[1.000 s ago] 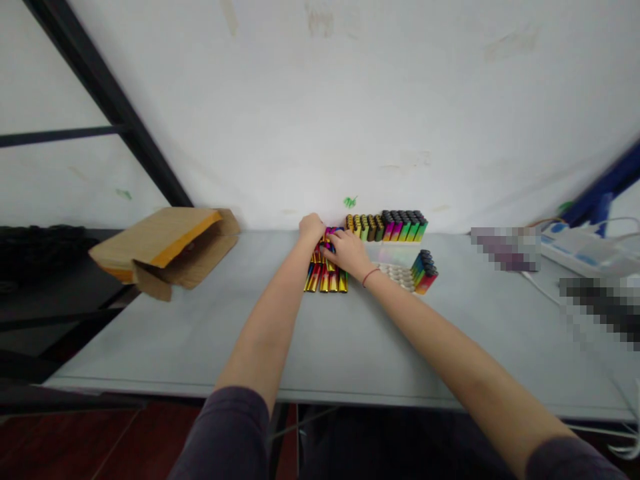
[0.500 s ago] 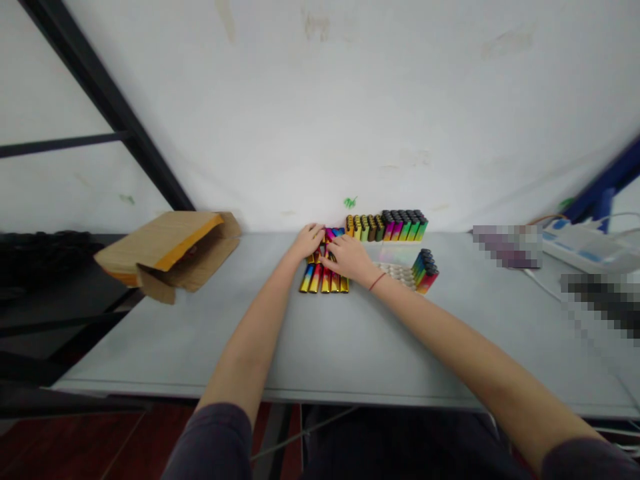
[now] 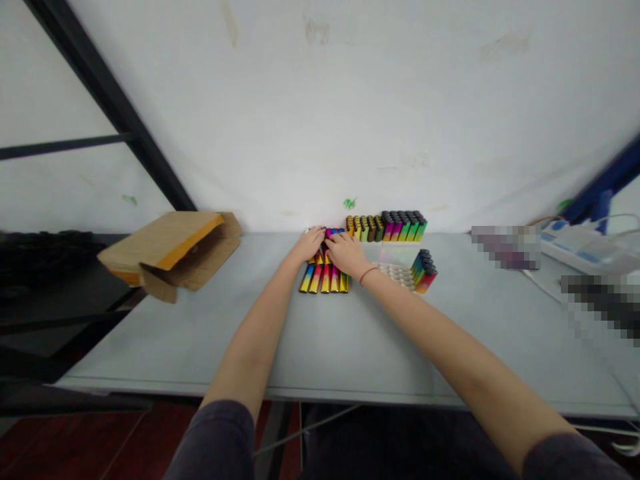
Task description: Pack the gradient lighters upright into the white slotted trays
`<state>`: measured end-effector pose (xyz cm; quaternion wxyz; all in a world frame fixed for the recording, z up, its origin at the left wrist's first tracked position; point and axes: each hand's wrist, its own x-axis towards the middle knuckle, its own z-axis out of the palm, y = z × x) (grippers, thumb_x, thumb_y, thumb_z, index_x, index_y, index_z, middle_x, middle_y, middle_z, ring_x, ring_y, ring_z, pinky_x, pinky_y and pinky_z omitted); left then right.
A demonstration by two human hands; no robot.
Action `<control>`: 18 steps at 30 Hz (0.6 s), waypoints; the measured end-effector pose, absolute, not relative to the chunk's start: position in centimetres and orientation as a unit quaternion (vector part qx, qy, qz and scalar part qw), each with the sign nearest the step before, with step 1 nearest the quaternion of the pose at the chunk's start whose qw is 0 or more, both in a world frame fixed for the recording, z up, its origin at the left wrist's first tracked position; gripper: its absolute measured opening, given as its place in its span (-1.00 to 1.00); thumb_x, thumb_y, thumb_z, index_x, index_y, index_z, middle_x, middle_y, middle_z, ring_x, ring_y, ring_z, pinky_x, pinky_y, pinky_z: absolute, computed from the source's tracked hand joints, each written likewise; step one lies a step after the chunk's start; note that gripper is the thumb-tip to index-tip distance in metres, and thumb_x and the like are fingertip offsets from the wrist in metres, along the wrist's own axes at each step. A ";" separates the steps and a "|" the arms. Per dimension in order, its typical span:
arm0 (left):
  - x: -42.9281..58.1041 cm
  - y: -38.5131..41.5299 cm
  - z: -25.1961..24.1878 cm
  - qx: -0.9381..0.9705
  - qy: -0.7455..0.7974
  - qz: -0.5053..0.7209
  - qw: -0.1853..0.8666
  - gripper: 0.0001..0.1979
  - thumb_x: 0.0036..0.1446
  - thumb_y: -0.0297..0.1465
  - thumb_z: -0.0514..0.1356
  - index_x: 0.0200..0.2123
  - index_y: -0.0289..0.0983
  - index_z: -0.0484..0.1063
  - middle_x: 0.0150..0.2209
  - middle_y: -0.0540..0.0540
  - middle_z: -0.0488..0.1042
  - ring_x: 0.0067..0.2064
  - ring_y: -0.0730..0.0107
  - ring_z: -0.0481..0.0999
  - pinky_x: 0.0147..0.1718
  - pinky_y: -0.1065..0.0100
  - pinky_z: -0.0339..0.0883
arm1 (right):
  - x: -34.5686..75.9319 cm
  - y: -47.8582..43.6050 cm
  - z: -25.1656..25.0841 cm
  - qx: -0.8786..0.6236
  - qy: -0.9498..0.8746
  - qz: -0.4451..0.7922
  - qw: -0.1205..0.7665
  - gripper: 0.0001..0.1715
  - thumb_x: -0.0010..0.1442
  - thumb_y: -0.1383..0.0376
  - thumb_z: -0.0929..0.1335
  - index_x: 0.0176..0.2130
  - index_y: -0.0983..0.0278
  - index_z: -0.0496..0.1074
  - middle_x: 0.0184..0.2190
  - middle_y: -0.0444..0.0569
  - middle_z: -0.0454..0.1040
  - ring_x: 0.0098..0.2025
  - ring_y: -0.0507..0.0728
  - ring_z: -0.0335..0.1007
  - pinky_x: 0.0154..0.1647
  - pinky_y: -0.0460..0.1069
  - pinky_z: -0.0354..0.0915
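Side by side on the table lie several shiny rainbow-coloured tubes point(image 3: 325, 279) with gold ends, their near ends pointing at me. Behind them is a cluster of similar tubes, mostly covered by my hands. My left hand point(image 3: 310, 244) is curled over the left side of this cluster. From the right, my right hand point(image 3: 347, 254) has its bent fingers on the same tubes. Exactly which tubes each hand grips is hidden. To the right is a pale tray point(image 3: 395, 272) with round holes, with a row of rainbow tubes with black tops point(image 3: 425, 270) standing at its right end.
Against the wall stand a block of yellow and dark tubes point(image 3: 364, 229) and a block of black-topped purple and green tubes point(image 3: 404, 227). An open cardboard box point(image 3: 160, 240) lies at the left. A power strip point(image 3: 575, 245) with cables is at the far right.
My right hand has shifted slightly left and its fingers have drawn in on the tubes. My left hand stays almost in place. The box and the standing tubes have not moved.
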<state>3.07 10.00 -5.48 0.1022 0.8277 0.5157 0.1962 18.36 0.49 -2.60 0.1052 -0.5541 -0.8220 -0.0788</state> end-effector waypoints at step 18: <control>4.3 10.6 -5.7 0.801 0.513 0.283 0.124 -0.53 0.34 -0.50 -0.03 0.21 -0.36 0.50 0.23 -0.26 0.52 0.30 0.29 0.44 0.38 0.22 0.20 | 17.5 -0.3 -1.9 -0.675 -0.722 0.018 0.150 -0.61 0.54 0.30 0.12 0.14 0.31 0.41 -0.03 0.28 0.65 0.02 0.31 0.63 -0.03 0.11 0.43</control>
